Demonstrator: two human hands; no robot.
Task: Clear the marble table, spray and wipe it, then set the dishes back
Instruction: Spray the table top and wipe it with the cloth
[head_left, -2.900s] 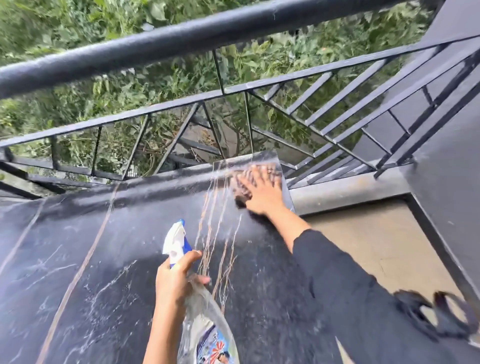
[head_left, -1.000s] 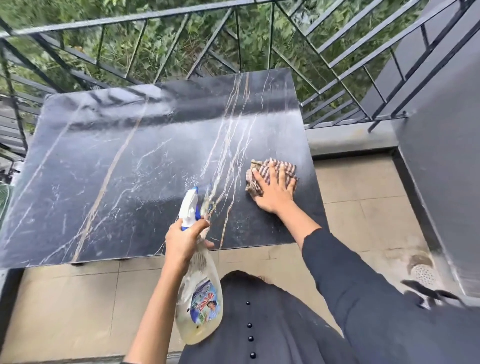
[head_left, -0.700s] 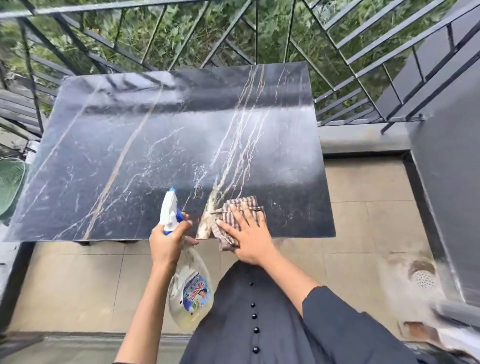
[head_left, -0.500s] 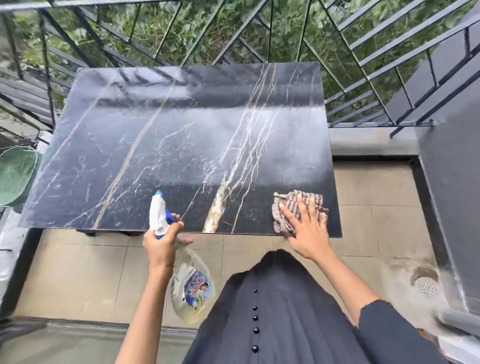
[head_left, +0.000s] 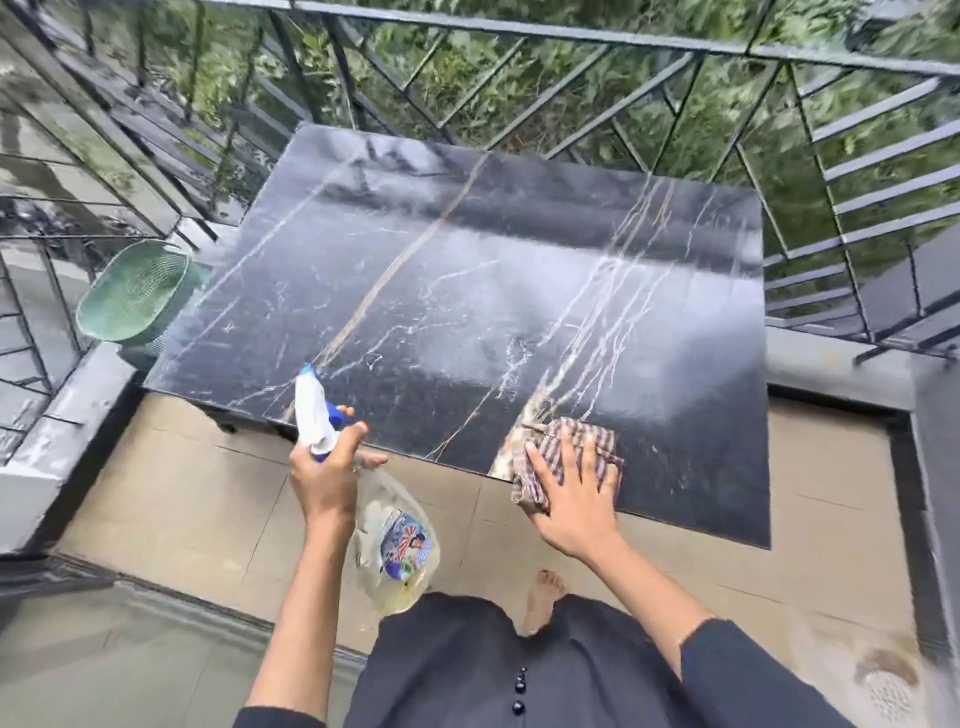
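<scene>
Head view: right hand (head_left: 574, 499) is pressing flat on the cloth (head_left: 566, 452) at the worktop (head_left: 467, 291) edge; left hand (head_left: 327, 473) is gripping the spray bottle (head_left: 384, 530).

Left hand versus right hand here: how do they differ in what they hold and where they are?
The left hand grips a spray bottle by its neck, off the table's near edge; the right hand lies flat, fingers spread, pressing a striped cloth onto the marble table. The left is closed, the right open-palmed. Both are bare.
</scene>
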